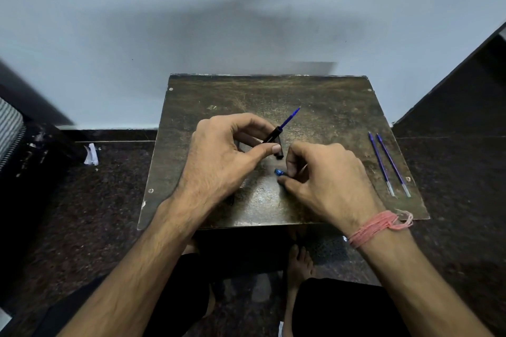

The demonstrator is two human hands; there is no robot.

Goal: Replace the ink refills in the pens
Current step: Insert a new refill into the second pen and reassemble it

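Observation:
My left hand pinches a black pen barrel above the middle of a small worn brown table. A blue refill sticks out of the barrel's far end, pointing up and to the right. My right hand is curled close beside it, fingers closed on a small blue pen part that shows only at its tip. Two loose blue refills lie side by side near the table's right edge.
The table stands against a pale wall on a dark speckled floor. A scrap of white paper lies on the floor to the left. Dark furniture rises at the far right, and my bare feet show under the table's front edge.

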